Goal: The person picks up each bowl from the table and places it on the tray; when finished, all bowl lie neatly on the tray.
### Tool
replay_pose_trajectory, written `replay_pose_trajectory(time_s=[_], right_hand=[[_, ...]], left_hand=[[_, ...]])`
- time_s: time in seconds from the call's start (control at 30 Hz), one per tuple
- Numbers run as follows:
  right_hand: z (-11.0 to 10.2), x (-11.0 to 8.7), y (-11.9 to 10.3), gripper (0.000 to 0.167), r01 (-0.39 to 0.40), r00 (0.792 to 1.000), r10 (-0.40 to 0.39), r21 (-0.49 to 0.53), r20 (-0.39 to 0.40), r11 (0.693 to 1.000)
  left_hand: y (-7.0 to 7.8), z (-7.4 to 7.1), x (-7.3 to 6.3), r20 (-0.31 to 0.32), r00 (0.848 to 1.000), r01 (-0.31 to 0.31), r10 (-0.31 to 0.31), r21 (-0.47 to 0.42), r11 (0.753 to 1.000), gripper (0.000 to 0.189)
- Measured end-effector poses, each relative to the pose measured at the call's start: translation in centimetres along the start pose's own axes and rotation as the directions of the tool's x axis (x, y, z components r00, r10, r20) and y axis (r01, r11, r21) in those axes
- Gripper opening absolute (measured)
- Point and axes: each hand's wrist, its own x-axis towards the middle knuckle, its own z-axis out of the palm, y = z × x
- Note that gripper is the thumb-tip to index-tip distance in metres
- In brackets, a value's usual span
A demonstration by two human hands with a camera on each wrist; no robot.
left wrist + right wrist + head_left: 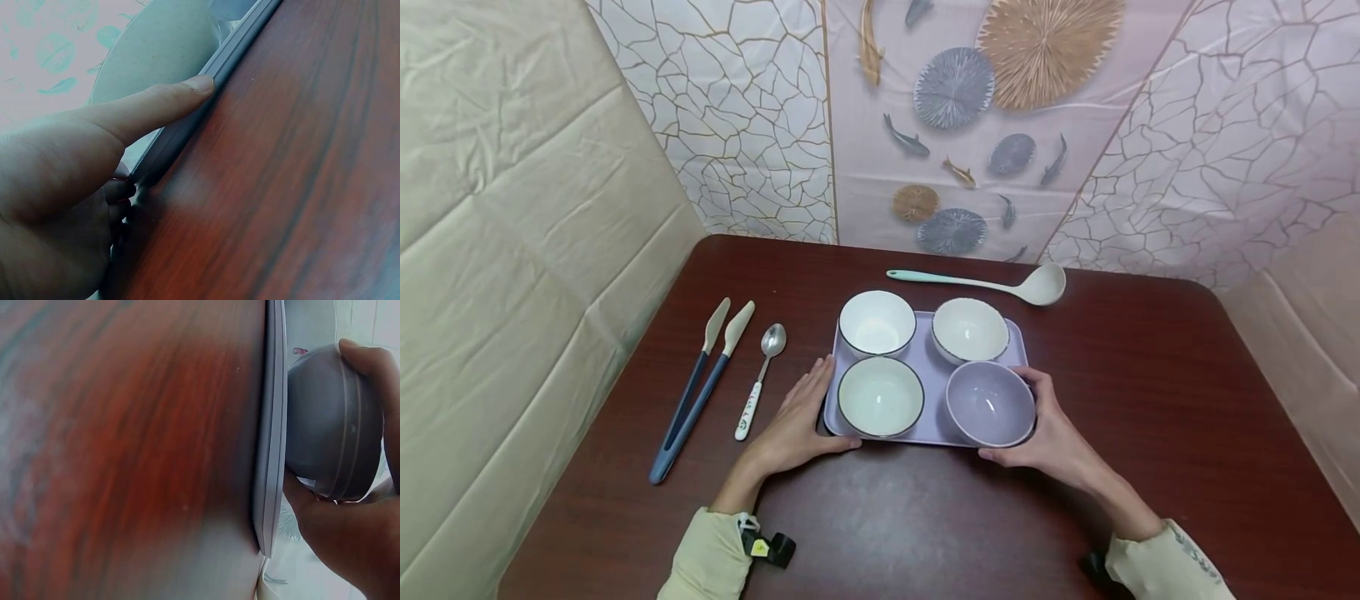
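On a lilac tray (928, 375) stand two white bowls at the back, a pale dark-rimmed bowl (880, 398) at front left and a purple bowl (990, 404) at front right. My left hand (797, 425) lies along the tray's left end with straight fingers; in the left wrist view its thumb (169, 103) touches the front edge. With my right hand (1052, 433) I hold the purple bowl (322, 419) by its right side, thumb at the front and fingers round the back. In the right wrist view this bowl sits upright against the tray (273, 425).
Left of the tray lie blue-handled tongs (696, 400) with cream tips and a metal spoon (760, 383) with a patterned white handle. Behind it a ladle (1037, 285) with a mint handle lies along the table's back edge. Fabric-covered walls border the brown table (1150, 375).
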Motion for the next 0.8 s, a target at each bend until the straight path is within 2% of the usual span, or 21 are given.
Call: replay_pose_trajectory(time_s=[0.23, 0.8], right_hand=[[0.25, 0.00, 0.09, 0.115, 0.004, 1.000, -0.004, -0.025, 0.003, 1.000], [0.64, 0.03, 0.10, 0.116, -0.008, 1.000, 0.009, -0.014, 0.025, 1.000]], left_hand=[[0.07, -0.03, -0.09, 0.002, 1.000, 0.000, 0.000, 0.000, 1.000, 0.123], [-0.05, -0.01, -0.24, 0.001, 1.000, 0.001, -0.001, 0.002, 1.000, 0.123]])
